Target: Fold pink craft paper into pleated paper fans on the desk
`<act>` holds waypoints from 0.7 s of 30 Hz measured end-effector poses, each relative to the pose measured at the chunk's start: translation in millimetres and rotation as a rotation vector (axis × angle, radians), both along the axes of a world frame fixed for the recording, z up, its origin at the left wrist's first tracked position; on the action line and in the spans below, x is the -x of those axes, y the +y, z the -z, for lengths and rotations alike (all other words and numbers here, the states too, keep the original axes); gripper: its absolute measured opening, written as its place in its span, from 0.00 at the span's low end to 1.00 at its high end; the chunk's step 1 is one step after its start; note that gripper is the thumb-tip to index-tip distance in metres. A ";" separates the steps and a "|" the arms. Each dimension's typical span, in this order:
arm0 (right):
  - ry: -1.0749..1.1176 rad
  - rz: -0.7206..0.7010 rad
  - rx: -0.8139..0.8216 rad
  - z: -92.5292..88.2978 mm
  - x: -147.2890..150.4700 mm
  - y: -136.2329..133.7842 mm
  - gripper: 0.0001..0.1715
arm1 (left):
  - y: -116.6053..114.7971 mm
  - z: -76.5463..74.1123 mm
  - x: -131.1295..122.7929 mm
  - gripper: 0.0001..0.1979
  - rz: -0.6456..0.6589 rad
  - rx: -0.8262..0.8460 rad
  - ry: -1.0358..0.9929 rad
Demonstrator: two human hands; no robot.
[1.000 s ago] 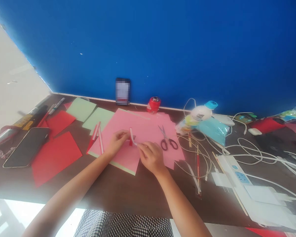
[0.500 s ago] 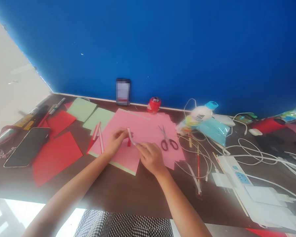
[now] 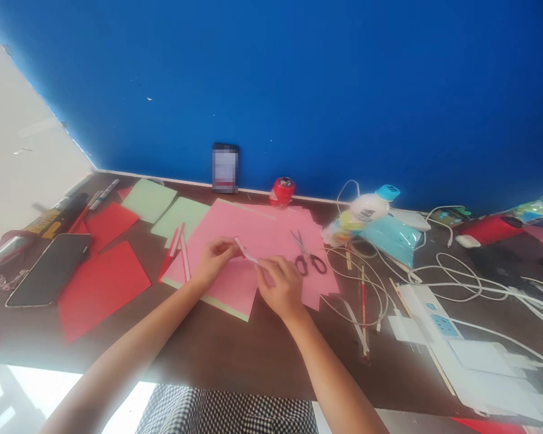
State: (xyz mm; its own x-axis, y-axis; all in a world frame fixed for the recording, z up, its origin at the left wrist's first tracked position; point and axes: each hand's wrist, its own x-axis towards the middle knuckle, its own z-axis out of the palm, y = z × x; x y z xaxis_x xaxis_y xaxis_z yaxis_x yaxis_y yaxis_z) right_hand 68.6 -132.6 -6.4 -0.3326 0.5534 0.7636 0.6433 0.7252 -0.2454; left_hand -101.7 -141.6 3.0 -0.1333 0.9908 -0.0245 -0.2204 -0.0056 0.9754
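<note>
Head view: left hand (image 3: 216, 259), closed in a pinch, holds the 10 o'clock end of a thin pale strip (image 3: 245, 252); right hand (image 3: 281, 286), also pinched, seems to grip its 4 o'clock end, contact blurry. Strip spans between them over pink paper (image 3: 271, 232) on the surface (image 3: 208, 352), scissors (image 3: 303, 249) at 3 o'clock of it, red container (image 3: 281, 194) at 1 o'clock.

Dark table (image 3: 199, 346) (rather crowded) beneath pink paper (image 3: 239, 220), red paper (image 3: 104, 289), power strip (image 3: 422, 299).
</note>
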 end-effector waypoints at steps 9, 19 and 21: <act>-0.019 0.158 -0.100 -3.9 0.3 1.9 0.04 | 1.4 7.3 -3.4 0.13 0.057 0.043 0.009; 0.021 0.157 -0.035 -1.6 -1.7 1.2 0.07 | 2.2 6.9 -5.9 0.13 0.067 0.045 0.006; 0.042 0.162 -0.016 -2.1 -1.6 1.4 0.08 | 1.7 5.0 -6.1 0.13 0.080 0.047 0.011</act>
